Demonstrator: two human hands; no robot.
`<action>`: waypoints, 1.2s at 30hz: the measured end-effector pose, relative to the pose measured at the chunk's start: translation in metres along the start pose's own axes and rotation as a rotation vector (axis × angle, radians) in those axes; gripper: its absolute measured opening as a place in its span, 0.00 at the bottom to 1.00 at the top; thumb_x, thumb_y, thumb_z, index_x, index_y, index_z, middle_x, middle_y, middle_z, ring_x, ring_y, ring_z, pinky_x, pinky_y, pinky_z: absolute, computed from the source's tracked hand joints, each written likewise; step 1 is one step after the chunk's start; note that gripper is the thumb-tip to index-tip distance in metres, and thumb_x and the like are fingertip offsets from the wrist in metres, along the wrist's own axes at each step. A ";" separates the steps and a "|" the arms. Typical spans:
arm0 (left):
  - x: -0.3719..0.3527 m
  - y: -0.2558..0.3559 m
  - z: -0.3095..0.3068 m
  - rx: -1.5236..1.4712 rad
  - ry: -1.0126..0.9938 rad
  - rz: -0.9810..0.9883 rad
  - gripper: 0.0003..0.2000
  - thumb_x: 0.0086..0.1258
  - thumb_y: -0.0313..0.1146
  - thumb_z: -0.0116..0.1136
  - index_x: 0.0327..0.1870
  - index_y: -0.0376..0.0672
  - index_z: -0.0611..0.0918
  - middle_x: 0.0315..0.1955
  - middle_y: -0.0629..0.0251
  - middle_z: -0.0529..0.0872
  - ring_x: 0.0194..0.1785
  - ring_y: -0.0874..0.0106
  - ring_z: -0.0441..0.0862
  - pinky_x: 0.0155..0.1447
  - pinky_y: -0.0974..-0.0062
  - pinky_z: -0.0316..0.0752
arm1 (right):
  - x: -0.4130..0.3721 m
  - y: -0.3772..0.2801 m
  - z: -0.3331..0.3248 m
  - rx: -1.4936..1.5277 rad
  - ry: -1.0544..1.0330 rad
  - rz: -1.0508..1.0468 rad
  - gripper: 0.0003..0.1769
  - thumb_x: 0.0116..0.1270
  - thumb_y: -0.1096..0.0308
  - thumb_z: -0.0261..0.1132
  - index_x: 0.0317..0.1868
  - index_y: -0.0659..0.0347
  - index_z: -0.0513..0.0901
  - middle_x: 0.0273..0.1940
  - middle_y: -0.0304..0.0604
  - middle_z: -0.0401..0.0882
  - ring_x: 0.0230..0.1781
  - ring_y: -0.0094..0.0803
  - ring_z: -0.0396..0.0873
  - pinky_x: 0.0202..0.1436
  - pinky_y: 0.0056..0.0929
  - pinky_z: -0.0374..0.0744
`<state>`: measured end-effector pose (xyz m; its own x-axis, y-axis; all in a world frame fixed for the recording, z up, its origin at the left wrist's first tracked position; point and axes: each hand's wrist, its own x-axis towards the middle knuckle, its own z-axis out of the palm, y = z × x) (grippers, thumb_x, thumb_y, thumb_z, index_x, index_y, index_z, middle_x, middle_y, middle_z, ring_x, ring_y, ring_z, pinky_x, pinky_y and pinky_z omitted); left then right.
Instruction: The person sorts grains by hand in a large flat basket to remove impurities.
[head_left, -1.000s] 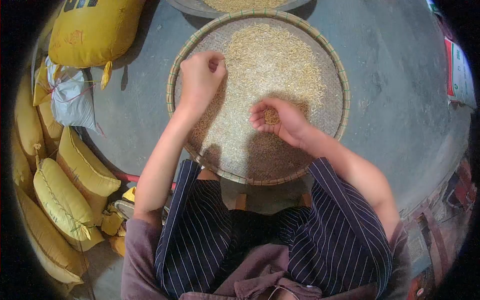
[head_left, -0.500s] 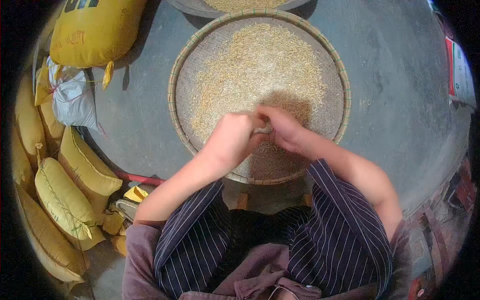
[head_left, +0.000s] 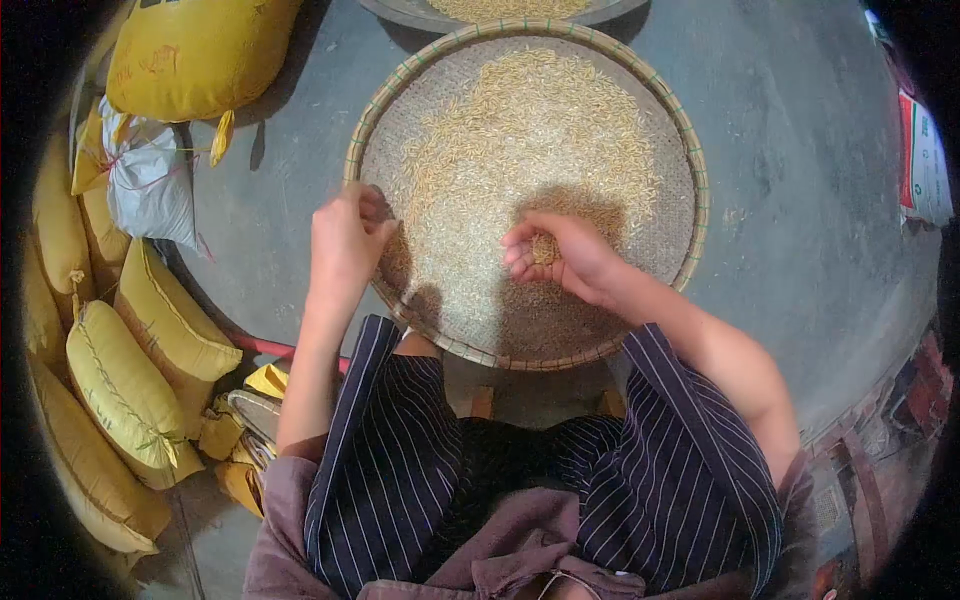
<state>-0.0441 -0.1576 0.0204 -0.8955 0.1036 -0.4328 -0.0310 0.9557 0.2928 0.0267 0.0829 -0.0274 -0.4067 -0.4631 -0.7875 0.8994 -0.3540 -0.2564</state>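
Note:
A round woven winnowing basket [head_left: 699, 190] with a bamboo rim is in front of my knees. Golden unhusked rice grains [head_left: 545, 105] cover much of it, with paler grains mixed in toward the middle. My right hand [head_left: 582, 258] is cupped palm up over the basket, its fingers curled around a small heap of rice grains [head_left: 543, 249]. At the left rim is my left hand [head_left: 346, 238], fingers bent in toward the thumb; whatever they may hold is hidden.
Behind the basket stands a wide grey pan [head_left: 400, 14] with more grain. A large yellow sack [head_left: 195, 65] and a white tied bag [head_left: 150, 190] sit at the left, above several stuffed yellow sacks [head_left: 125, 370]. A printed bag [head_left: 922, 160] lies at the far right.
My left hand has parted from my right and moved left to the basket's rim. My right hand has stayed over the basket, and the grains in its palm now show.

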 end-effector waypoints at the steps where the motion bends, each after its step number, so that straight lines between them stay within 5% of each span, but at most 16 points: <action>1: -0.004 -0.004 0.007 -0.088 0.023 -0.020 0.15 0.53 0.26 0.71 0.41 0.34 0.81 0.31 0.57 0.86 0.32 0.71 0.86 0.38 0.74 0.80 | 0.000 0.000 0.000 0.000 -0.002 0.001 0.19 0.75 0.61 0.45 0.39 0.65 0.78 0.32 0.41 0.78 0.31 0.27 0.77 0.39 0.27 0.78; 11: 0.001 0.002 0.033 -0.311 0.209 -0.012 0.14 0.56 0.26 0.70 0.42 0.35 0.82 0.28 0.68 0.84 0.31 0.80 0.82 0.39 0.81 0.79 | 0.003 0.002 -0.001 0.045 -0.014 -0.007 0.19 0.74 0.60 0.46 0.41 0.66 0.79 0.33 0.43 0.80 0.31 0.28 0.78 0.39 0.27 0.79; 36: 0.062 0.031 0.018 -0.218 0.393 0.308 0.09 0.58 0.28 0.66 0.40 0.38 0.84 0.35 0.59 0.85 0.35 0.70 0.84 0.42 0.75 0.79 | 0.006 0.005 -0.003 0.071 0.005 -0.014 0.21 0.73 0.61 0.45 0.42 0.71 0.77 0.32 0.46 0.78 0.30 0.30 0.79 0.38 0.30 0.81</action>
<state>-0.0924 -0.1163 -0.0128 -0.9749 0.2191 0.0402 0.2053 0.8134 0.5442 0.0293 0.0810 -0.0348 -0.4183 -0.4539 -0.7868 0.8799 -0.4175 -0.2269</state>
